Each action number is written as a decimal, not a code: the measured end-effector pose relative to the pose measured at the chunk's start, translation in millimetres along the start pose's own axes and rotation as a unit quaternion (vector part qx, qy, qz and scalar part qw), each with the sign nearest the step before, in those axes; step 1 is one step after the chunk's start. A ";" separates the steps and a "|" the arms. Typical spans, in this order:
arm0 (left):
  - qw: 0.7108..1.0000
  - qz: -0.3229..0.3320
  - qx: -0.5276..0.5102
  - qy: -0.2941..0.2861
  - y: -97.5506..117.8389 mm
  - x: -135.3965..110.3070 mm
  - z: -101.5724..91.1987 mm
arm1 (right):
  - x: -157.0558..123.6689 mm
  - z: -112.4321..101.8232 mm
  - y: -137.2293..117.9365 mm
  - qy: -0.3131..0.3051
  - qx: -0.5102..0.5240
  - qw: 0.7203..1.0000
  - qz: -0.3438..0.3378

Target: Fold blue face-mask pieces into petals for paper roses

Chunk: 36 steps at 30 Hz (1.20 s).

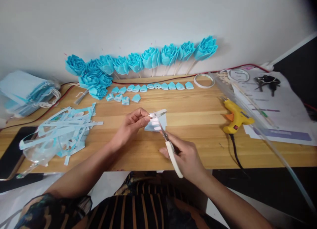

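Observation:
Near the table's front middle, my left hand pinches a narrow white strip between thumb and fingers. My right hand grips a pair of scissors with a white handle. Their blades point away from me and meet the strip beside my left fingertips; how far apart the blades are is hard to make out. Just under the strip and blades is a light blue piece of mask-like fabric with white bands across it. Several small folded blue petals lie in rows beyond my hands.
Blue fabric roses on sticks lean along the wall. Blue scraps, a phone and stacked face masks lie left. A tape roll, yellow glue gun, keys and papers are right.

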<state>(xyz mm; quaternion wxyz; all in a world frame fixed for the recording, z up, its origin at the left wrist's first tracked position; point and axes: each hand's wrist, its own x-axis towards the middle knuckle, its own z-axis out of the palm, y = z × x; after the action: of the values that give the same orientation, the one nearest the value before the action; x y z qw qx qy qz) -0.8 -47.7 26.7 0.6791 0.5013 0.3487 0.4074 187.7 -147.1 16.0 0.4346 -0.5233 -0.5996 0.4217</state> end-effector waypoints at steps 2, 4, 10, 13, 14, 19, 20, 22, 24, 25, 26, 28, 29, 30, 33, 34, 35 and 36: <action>1.000 -0.010 0.005 0.009 2.1 0.1 0.2 | 0.9 -4.3 2.7 0.013 -0.089 0.994 -0.058; 0.999 -0.023 0.015 0.018 4.4 0.2 0.5 | 0.8 -7.8 6.3 0.010 -0.132 0.987 -0.090; 0.998 -0.043 0.024 0.032 7.7 -1.1 1.4 | 2.3 -16.2 13.7 -0.001 -0.194 0.974 -0.116; 0.999 -0.034 0.028 0.029 7.7 -2.8 0.7 | 8.7 -21.6 9.7 -0.016 -0.140 0.986 -0.086; 0.999 -0.028 0.030 0.030 7.7 -3.5 0.2 | 11.2 -23.7 7.7 -0.036 -0.097 0.993 -0.059; 0.999 -0.005 0.029 0.027 7.3 -5.6 -2.6 | 17.8 -30.9 6.4 -0.213 0.228 0.942 0.123; 1.000 -0.002 0.024 0.017 6.7 -5.5 -3.3 | 17.9 -30.7 8.4 -0.241 0.285 0.918 0.137; 1.000 0.005 0.019 0.000 5.3 -4.9 -4.9 | 18.0 -28.3 12.3 -0.276 0.363 0.879 0.137; 1.000 0.014 0.021 -0.006 4.6 -3.9 -6.2 | 19.0 -24.2 13.1 -0.295 0.413 0.853 0.120; 0.999 0.019 0.026 -0.005 4.6 -3.3 -6.8 | 20.1 -22.1 11.8 -0.297 0.439 0.840 0.115; 0.999 0.026 0.033 -0.005 5.0 -2.7 -7.3 | 21.3 -20.3 9.7 -0.298 0.466 0.825 0.116; 0.998 0.043 0.046 -0.008 6.3 -1.4 -8.3 | 23.8 -18.3 4.4 -0.303 0.516 0.789 0.138; 0.997 0.052 0.053 -0.010 6.9 -0.8 -8.8 | 24.7 -18.2 2.2 -0.307 0.535 0.771 0.154; 0.996 0.061 0.060 -0.013 7.2 -0.1 -9.4 | 25.3 -18.7 0.9 -0.313 0.550 0.755 0.173; 0.994 0.077 0.080 -0.014 6.4 2.1 -11.6 | 24.2 -22.4 3.2 -0.326 0.580 0.714 0.219; 0.993 0.078 0.085 -0.012 5.8 2.8 -12.2 | 23.3 -23.8 5.6 -0.328 0.589 0.703 0.227; 0.993 0.076 0.088 -0.008 5.3 3.5 -12.7 | 22.3 -24.9 8.1 -0.329 0.595 0.696 0.231; 0.993 0.072 0.090 -0.002 5.2 4.1 -13.0 | 21.5 -25.5 10.5 -0.331 0.600 0.690 0.232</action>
<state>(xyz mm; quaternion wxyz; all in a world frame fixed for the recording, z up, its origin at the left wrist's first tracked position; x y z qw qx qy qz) -11.5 -37.9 28.1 0.6009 0.5852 0.3457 0.4207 213.4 -123.4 14.5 0.3173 -0.0999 -0.1834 0.9250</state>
